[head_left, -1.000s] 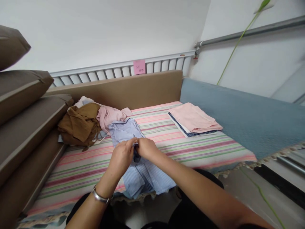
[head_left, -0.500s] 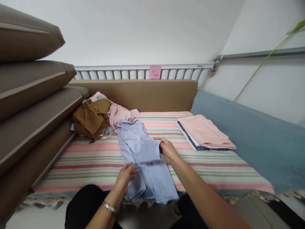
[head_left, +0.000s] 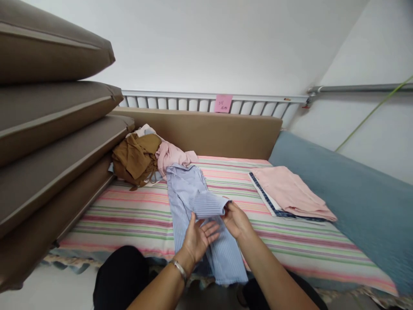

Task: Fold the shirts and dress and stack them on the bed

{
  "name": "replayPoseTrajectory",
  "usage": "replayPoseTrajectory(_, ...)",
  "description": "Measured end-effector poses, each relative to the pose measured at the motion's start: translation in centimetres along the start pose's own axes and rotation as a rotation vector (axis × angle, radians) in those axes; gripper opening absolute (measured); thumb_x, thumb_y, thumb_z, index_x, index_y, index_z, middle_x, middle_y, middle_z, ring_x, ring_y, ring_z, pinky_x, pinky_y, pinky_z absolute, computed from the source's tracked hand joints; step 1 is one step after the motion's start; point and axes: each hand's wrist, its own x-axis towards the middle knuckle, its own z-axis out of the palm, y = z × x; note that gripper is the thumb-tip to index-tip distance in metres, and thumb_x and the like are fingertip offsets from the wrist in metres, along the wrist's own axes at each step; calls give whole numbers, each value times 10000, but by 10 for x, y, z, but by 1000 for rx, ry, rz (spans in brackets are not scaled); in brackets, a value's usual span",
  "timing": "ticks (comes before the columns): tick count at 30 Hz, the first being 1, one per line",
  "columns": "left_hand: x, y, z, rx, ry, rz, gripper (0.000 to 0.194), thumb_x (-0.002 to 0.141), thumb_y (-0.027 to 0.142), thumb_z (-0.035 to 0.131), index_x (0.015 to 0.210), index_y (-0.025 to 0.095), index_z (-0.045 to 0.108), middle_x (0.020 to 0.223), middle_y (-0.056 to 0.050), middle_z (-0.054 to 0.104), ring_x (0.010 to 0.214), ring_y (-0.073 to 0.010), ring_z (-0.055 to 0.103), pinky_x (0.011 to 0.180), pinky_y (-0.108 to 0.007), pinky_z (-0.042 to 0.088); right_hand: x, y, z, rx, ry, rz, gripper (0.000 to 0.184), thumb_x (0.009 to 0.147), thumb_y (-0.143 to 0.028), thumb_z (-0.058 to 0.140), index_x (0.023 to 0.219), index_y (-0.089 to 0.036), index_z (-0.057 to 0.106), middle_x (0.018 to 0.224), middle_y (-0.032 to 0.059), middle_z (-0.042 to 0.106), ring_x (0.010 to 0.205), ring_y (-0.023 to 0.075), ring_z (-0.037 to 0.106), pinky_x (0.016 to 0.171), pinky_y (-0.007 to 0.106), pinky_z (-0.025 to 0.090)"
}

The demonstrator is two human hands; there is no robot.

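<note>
A light blue striped shirt [head_left: 190, 193] lies lengthwise on the striped bedspread [head_left: 135, 211], its lower end hanging over the front edge. My right hand [head_left: 237, 219] pinches the shirt's cuff, holding a folded sleeve across the body of the shirt. My left hand [head_left: 198, 237] is open, fingers spread, palm up just above the shirt below the cuff. A metal bracelet is on my left wrist.
A heap of brown [head_left: 137, 157] and pink [head_left: 174, 155] clothes lies at the back left. Folded pink and checked garments [head_left: 288, 193] are stacked on the right. Brown cushions [head_left: 48, 129] are piled at left, a blue cover [head_left: 348, 193] lies at right, and a padded board [head_left: 209, 133] stands behind.
My hands, together at the cuff a second ago, have parted. The right hand carried the sleeve across the shirt; the left hand let go and opened. The camera view has shifted left.
</note>
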Motion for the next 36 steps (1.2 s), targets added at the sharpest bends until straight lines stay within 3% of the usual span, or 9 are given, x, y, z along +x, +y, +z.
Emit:
replayPoseTrajectory(5,9,-2,2,116,54,190,224,757,316,636,851,173,490,759,-32,606,669,-149,609,659,-287,490,-21,21,-24,-10,54,55,246,622,-226,686,802,-219,518,724,-22,658,640,136,633,600,259,512)
replayPoseTrajectory(10,9,-2,3,206,188,237,246,692,150,644,805,208,434,633,52,535,528,-94,527,563,-248,473,-36,31,-54,-475,51,123,313,657,-355,665,905,-211,539,860,50,669,729,218,670,599,331,519)
replayPoseTrajectory(13,7,-3,2,257,255,225,282,677,138,633,874,210,444,607,61,516,502,-96,513,525,-241,458,-45,28,-63,-952,-1,-110,324,647,-316,629,951,-209,600,1101,104,624,1054,285,583,845,442,481)
replayPoseTrajectory(16,5,-7,7,319,267,235,328,651,160,658,913,201,466,570,67,503,477,-98,494,502,-235,434,-58,24,-59,-1242,-164,-372,595,636,-258,625,1222,-247,524,1394,74,419,1315,250,329,1074,429,282)
replayPoseTrajectory(19,5,-11,20,380,248,267,398,616,187,701,956,184,495,532,72,500,471,-101,488,502,-230,410,-63,21,-48,-1387,-232,-391,721,658,-230,612,1346,-279,406,1369,58,461,1252,254,419,1031,415,329)
replayPoseTrajectory(21,4,-10,27,428,216,300,435,608,224,720,987,163,516,556,49,545,499,-110,518,534,-238,417,-57,20,-43,-1432,-139,-359,581,715,-229,560,1289,-280,485,1193,68,611,1074,265,566,914,399,412)
replayPoseTrajectory(24,1,2,24,542,205,377,457,631,293,715,1024,143,537,690,-18,631,596,-136,584,586,-252,433,-38,15,-39,-1385,-54,-359,324,780,-267,493,1066,-265,644,926,54,703,859,240,635,793,347,444)
replayPoseTrajectory(30,-13,25,-30,482,443,275,278,744,253,628,981,147,528,776,-47,638,581,-117,585,580,-250,452,-19,-10,-10,-971,-79,-303,248,722,-311,548,908,-203,670,907,45,707,862,230,629,775,341,469)
replayPoseTrajectory(36,-18,20,-44,263,236,-65,502,818,541,472,1038,91,510,953,-161,641,781,-220,650,705,-350,512,-43,-10,6,-141,-110,-14,363,693,-345,669,1005,-177,592,909,55,704,783,203,658,660,310,510)
